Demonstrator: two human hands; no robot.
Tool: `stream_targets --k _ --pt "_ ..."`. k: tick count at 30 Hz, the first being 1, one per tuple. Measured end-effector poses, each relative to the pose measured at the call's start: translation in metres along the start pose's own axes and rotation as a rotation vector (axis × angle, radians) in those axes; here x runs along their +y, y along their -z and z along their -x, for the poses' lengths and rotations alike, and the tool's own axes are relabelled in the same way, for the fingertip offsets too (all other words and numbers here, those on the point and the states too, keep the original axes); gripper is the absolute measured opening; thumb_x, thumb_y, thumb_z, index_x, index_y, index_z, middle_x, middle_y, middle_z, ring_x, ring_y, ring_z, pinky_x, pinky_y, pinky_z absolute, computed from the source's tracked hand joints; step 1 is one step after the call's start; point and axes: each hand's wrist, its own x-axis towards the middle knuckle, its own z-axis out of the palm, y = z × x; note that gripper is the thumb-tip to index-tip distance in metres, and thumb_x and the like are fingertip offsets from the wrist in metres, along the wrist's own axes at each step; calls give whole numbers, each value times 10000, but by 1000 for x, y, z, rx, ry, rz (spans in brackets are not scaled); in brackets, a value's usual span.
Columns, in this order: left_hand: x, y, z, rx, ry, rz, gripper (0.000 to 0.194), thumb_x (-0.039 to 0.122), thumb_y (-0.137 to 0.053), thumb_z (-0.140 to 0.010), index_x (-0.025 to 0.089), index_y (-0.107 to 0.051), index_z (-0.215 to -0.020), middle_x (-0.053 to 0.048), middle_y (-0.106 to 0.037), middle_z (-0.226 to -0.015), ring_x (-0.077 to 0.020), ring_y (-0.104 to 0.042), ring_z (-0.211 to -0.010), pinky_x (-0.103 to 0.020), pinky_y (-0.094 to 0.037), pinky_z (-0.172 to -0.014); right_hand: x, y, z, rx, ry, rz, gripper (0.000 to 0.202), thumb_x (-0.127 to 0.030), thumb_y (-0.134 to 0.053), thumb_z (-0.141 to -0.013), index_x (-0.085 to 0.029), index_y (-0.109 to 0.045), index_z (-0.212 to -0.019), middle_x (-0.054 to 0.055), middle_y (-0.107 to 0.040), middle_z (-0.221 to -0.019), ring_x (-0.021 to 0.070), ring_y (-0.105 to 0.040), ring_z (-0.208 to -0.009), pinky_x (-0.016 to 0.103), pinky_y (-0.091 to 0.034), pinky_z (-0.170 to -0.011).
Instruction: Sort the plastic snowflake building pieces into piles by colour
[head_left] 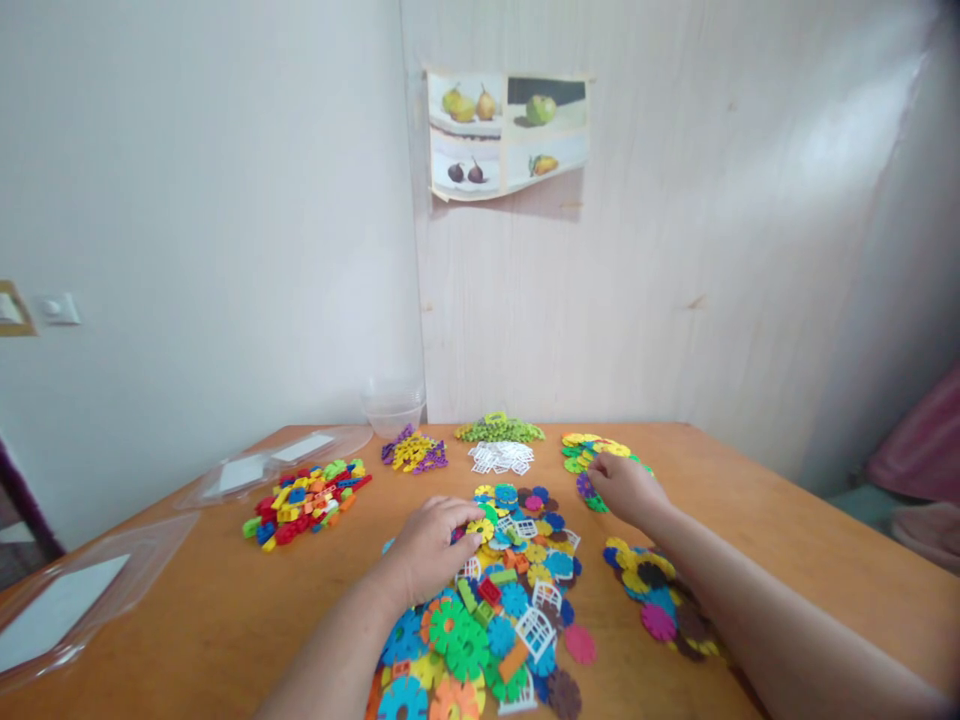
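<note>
My left hand (435, 548) reaches over a big mixed pile of notched plastic discs (466, 645), with thumb and fingers closed around a yellow notched disc (480, 530). White lattice window pieces (535, 632) and small building bricks (489, 590) lie among the discs. Farther back on the right, my right hand (628, 487) is over a smaller pile of yellow and green discs (596, 443). Its fingers are curled together at the pile's near edge, beside a purple disc (586, 487); whatever they hold is hidden.
Sorted heaps stand behind: colourful bricks (304, 505), purple and yellow pieces (415, 452), white frames (501, 457), green pieces (499, 430). More discs (654, 590) lie under my right forearm. A clear tub (394, 408) and transparent lids (97, 590) line the left side of the table (225, 610).
</note>
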Motion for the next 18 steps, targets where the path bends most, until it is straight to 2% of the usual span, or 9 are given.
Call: stream_targets --k 3,6,11,14,18 --pt "-2 -1 0 -1 -8 -11 289 326 -602 -846 286 -738 -1098 -41 -706 -1187 -237 -583 -1150 -353 -404 -1030 11 -2 -2 -20 -11 46 220 -277 -482 -871 -201 -656 -759 59 -684 -766 191 -612 -739 261 -297 -565" --pt "-4 -1 0 0 -11 -19 274 316 -599 -847 290 -743 -1078 -39 -711 -1164 -236 -591 -1128 -350 -408 -1014 12 -3 -2 -27 -16 103 233 -278 -460 -885 -209 -670 -812 74 -698 -825 213 -635 -811 267 -316 -579" --pt "-3 0 -1 3 -12 -21 268 294 -585 -849 282 -742 -1066 -41 -709 -1140 -229 -591 -1109 -346 -415 -999 6 3 1 -26 -52 182 277 -293 -414 -911 -218 -681 -899 110 -711 -938 249 -655 -860 287 -343 -593" --pt "-1 1 0 -6 -1 -20 289 288 -592 -837 282 -739 -1086 -51 -698 -1168 -236 -580 -1131 -359 -409 -1015 0 9 4 -37 -47 175 273 -319 -437 -909 -230 -693 -935 110 -711 -946 251 -655 -873 290 -365 -621" --pt "0 0 0 -2 -19 -56 296 294 -598 -829 298 -742 -1088 -49 -685 -1194 -241 -565 -1159 -370 -398 -1029 -14 13 10 -32 10 147 242 -343 -471 -899 -241 -687 -940 85 -724 -936 237 -649 -848 283 -334 -598"
